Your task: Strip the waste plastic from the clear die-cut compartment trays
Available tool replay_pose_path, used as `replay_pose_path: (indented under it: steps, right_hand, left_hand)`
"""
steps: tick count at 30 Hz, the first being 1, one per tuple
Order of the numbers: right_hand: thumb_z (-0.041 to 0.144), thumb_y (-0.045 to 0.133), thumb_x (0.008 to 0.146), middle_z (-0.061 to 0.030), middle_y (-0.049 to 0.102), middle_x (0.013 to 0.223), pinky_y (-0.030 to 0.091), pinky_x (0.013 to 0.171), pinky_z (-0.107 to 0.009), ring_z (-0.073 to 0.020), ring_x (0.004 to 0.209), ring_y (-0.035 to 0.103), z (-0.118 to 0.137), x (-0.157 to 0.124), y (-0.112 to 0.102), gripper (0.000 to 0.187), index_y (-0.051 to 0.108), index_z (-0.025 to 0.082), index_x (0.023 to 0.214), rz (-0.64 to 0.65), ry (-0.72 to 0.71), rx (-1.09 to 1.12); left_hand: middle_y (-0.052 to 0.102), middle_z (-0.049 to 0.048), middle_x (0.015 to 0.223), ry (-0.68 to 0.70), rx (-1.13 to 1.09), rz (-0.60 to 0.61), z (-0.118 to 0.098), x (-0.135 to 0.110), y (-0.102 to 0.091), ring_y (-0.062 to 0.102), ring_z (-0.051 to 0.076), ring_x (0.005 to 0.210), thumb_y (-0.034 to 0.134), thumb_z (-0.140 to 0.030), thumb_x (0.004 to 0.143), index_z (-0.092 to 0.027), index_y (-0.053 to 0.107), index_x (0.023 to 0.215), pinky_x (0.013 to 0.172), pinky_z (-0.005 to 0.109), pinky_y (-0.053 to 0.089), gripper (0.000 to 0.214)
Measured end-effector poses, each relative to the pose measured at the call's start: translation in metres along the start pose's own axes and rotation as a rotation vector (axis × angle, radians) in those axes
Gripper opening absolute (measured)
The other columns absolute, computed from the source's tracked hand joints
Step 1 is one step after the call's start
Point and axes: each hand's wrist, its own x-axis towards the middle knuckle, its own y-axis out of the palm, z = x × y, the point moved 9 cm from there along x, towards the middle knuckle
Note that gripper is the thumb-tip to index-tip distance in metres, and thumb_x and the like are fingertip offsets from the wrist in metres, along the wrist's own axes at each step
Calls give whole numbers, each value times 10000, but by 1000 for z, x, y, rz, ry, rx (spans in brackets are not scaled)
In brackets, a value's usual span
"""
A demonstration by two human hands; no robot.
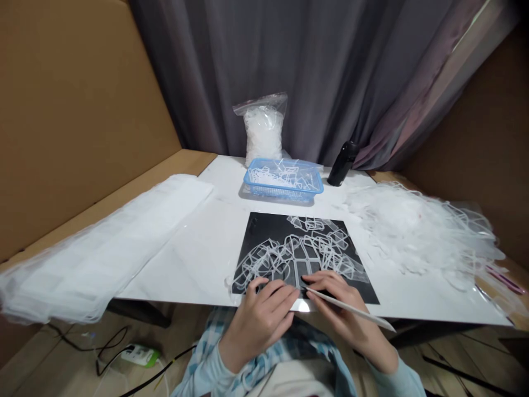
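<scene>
Black mat (258, 234) lies on the white table (185, 259), bearing clear plastic loops (308, 248). Left hand (258, 325) rests on the loops at the mat's near edge; grip cannot be confirmed. Right hand (345, 314) clamps a white stylus (351, 310) against them.

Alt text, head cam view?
The left hand and right hand, the right holding a white stylus, rest on translucent plastic outlines lying on a black sheet. Beyond, on a white table, sit a blue basket of similar pieces and a tangled pile.

Head view, looking forward and down.
</scene>
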Motion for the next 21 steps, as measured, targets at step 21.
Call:
replay_pose_path:
  steps: [21]
  right_hand:
    - [138, 452, 959, -86, 715, 1144, 453, 936, -471, -251, 1050, 613, 16, -3, 16, 180, 613, 217, 954, 9, -177, -285]
  left_hand:
    - [718, -9, 1053, -29, 1, 4, 1, 3, 0, 601, 152, 989, 450, -165, 994, -209, 638, 1135, 906, 366, 308, 239]
